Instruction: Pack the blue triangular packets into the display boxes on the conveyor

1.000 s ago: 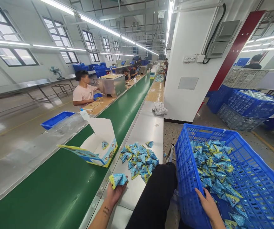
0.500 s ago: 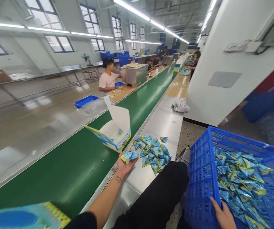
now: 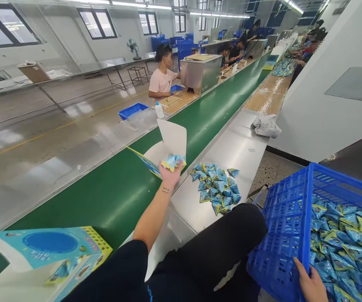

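Note:
My left hand (image 3: pixel 169 174) is closed around a few small blue-and-yellow pyramid-shaped packets (image 3: pixel 172 161), at the mouth of an open cardboard box (image 3: pixel 172 135). The box stands on the green conveyor belt (image 3: pixel 127 197) with its white flaps up; my hand hides much of its inside. At the lower right, my right hand (image 3: pixel 311 285) grips the rim of a blue plastic crate (image 3: pixel 284 226) full of the same packets. Between the two hands, a pile of packets (image 3: pixel 220 184) lies on the metal table (image 3: pixel 231 147) along the belt.
Another open printed box (image 3: pixel 50 243) with packets inside sits at the lower left of the belt. A striped cloth (image 3: pixel 266 126) lies farther up the table. Across the belt are a white bottle (image 3: pixel 159 110), a blue tray (image 3: pixel 133 111) and a person in a pink shirt (image 3: pixel 162 82).
My left hand has moved forward with the packets, from beside the pile to the box's opening. My right hand stays on the crate rim. The view has tilted down and turned left.

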### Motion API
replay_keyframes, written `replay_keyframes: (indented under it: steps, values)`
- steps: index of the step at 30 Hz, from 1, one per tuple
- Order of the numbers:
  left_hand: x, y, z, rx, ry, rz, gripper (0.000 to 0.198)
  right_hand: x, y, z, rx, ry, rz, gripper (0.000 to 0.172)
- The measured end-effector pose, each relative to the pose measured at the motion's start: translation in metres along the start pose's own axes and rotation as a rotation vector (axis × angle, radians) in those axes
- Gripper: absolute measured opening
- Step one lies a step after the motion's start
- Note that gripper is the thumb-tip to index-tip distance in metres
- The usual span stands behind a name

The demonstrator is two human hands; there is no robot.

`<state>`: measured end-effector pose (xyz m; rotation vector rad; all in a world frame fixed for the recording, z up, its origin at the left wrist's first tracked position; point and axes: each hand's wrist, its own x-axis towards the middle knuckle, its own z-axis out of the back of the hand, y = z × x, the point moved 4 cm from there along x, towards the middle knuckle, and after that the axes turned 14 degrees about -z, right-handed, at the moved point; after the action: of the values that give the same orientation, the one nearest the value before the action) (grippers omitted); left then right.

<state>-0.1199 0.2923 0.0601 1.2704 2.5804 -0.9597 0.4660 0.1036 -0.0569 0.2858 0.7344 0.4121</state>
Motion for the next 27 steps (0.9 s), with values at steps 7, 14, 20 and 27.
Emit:
replay_keyframes:
  steps: [7,14,20,27]
  values:
    - [0.016,-0.015,-0.008,0.078,0.109,-0.095,0.082,-0.011,0.007,0.005,0.019,-0.007,-0.062,0.099]
    - [0.006,-0.002,0.028,0.232,0.180,-0.082,0.052,-0.003,0.000,0.000,0.013,0.035,-0.034,0.107]
    - [-0.029,0.069,0.082,1.026,0.765,-0.088,0.038,-0.005,-0.001,0.003,0.015,0.028,-0.098,0.104]
    - [-0.061,0.153,0.127,1.767,1.445,-0.259,0.082,0.007,-0.005,0.000,-0.115,-0.046,-0.019,0.106]
